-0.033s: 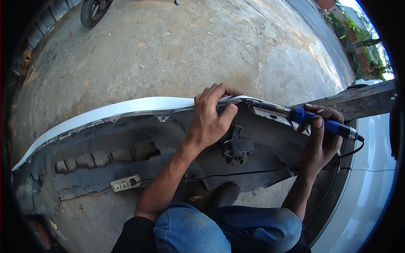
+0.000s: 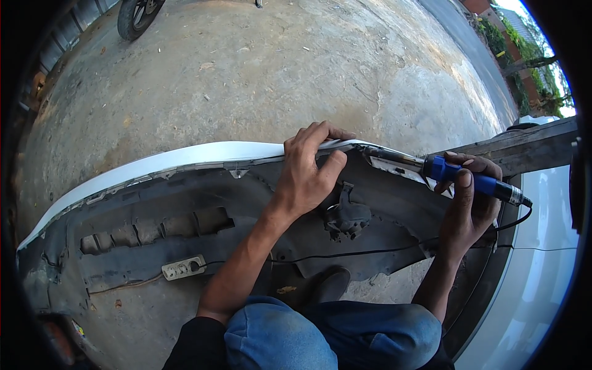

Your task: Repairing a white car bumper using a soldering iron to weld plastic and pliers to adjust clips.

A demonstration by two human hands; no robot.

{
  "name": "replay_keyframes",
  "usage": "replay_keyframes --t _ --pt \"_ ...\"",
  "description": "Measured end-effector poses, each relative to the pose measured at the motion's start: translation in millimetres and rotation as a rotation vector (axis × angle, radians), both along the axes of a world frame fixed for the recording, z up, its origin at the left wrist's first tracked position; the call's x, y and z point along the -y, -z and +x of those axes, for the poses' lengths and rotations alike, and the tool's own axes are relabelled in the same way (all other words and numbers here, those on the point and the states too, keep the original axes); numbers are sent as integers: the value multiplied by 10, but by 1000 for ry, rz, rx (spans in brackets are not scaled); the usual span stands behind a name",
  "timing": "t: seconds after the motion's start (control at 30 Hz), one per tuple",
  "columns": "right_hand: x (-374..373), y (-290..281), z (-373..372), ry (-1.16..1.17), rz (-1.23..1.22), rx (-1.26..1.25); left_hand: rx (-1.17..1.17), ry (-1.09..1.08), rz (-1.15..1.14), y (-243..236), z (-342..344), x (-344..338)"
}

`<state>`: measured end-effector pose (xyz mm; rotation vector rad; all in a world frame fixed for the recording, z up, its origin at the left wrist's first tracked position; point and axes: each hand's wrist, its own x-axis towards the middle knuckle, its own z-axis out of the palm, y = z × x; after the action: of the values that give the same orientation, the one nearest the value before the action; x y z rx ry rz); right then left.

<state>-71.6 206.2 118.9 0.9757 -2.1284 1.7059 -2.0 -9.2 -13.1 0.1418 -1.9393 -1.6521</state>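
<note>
A white car bumper stands before me with its dark inner side facing me. My left hand grips its upper edge, fingers over the outer side and thumb apart on the inner side. To the right, my right hand is closed around the blue handle of a corded soldering iron. Its metal barrel points left along the bumper's edge, and the tip is close to my left fingers. Whether the tip touches the plastic, I cannot tell. A dark round lamp unit is mounted inside the bumper below my left hand.
A black cord runs across the bumper to a pale power strip at lower left. A wooden beam and a white car panel are at right. My shoe is beside the bumper. A motorcycle wheel stands far left.
</note>
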Motion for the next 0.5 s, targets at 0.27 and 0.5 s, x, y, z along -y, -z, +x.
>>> replay_keyframes --t 0.27,0.5 --pt "-12 58 77 11 0 -55 74 -5 62 -35 6 -12" --pt "-286 116 196 53 38 -137 31 -14 73 -7 -33 -20"
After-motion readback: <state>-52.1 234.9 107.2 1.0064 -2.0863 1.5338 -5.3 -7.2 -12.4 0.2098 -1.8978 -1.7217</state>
